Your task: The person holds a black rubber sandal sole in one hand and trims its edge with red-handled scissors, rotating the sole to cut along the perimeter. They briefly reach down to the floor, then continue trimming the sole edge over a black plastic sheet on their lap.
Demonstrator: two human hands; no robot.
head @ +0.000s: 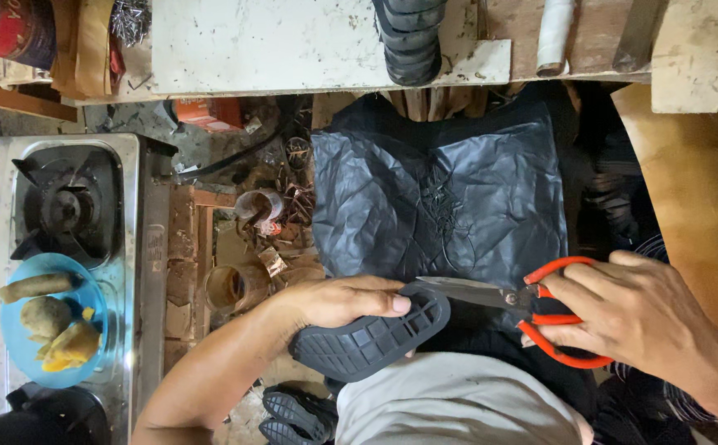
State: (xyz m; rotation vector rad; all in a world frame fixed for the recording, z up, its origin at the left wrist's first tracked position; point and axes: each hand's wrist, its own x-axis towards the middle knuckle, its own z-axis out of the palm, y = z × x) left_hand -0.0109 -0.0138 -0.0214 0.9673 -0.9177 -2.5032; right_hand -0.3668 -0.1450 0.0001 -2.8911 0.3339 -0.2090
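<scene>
black ribbed rubber shoe sole over lap, pinched in left hand, thumb on top. right hand fingers through red-handled steel scissors, blades at sole's edge. black plastic sheet behind; blue plate on steel gas stove at left.

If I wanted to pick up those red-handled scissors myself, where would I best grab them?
Probably by the red handle loops of the scissors, coming from the right, as the right hand does. The bare blades point left toward the black rubber sole in the left hand, so that end is sharp and crowded.
</scene>
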